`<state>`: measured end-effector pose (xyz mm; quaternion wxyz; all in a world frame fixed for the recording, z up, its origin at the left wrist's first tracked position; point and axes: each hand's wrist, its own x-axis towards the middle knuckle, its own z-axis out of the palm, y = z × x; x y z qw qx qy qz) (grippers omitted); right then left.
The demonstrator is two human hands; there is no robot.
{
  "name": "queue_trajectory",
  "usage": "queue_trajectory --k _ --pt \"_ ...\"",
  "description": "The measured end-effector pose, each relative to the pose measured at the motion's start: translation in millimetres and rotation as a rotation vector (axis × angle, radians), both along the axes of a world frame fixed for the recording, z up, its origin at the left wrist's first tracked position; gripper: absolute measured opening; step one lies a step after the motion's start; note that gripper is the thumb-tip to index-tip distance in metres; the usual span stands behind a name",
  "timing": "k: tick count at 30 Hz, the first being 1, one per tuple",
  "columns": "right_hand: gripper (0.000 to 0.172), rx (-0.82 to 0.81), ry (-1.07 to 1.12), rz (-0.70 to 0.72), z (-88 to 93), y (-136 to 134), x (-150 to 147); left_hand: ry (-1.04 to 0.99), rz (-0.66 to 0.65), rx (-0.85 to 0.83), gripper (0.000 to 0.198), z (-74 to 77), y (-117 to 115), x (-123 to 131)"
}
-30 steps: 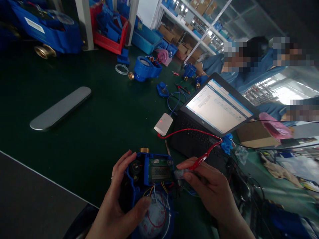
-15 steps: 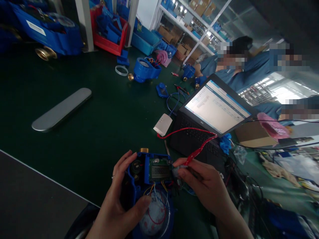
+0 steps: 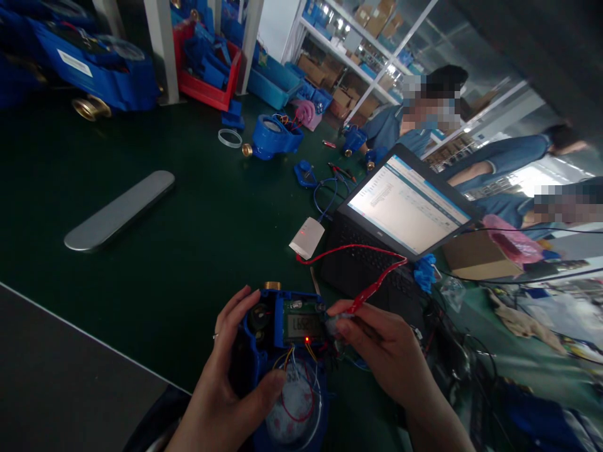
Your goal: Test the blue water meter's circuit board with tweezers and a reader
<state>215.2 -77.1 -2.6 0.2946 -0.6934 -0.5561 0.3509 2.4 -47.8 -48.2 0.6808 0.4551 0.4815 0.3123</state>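
My left hand (image 3: 235, 376) grips the blue meter housing (image 3: 257, 361) from its left side, thumb over the round window. Inside the housing sits a green circuit board with a small display (image 3: 304, 326), and a red light glows at its lower edge. Thin coloured wires run from the board over the window. My right hand (image 3: 381, 345) pinches a greyish connector (image 3: 335, 323) against the board's right edge. From that connector a red cable (image 3: 372, 289) loops back to a white adapter box (image 3: 307, 237), which shows a red light.
An open laptop (image 3: 409, 201) stands behind the right hand. A flat grey bar (image 3: 120, 210) lies at left. Farther back are another blue meter (image 3: 273, 137), a clear ring (image 3: 230, 138) and a red bin (image 3: 207, 88). People in blue sit at the far right.
A red light has come on at the board and on the white box, and the display's digits have changed. Both hands hold nearly the same place. A person in the background has moved.
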Motion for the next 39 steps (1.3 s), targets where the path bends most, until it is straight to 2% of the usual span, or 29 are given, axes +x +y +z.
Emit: queue_trajectory --k 19,24,31,39 --pt "0.016 0.029 -0.042 -0.025 -2.4 -4.4 -2.2 -0.031 -0.021 -0.049 0.068 0.8 0.4 0.1" --pt "0.013 0.078 -0.049 -0.013 -1.8 -4.6 -0.8 -0.033 -0.022 -0.061 0.066 0.9 0.7 -0.5" --pt "0.016 0.117 0.161 -0.132 0.3 -6.5 0.2 -0.022 -0.039 -0.015 0.062 1.3 2.6 -0.9" --pt "0.014 0.149 0.001 -0.029 1.5 -9.7 1.7 -0.022 -0.039 0.010 0.063 -0.6 2.7 -1.9"
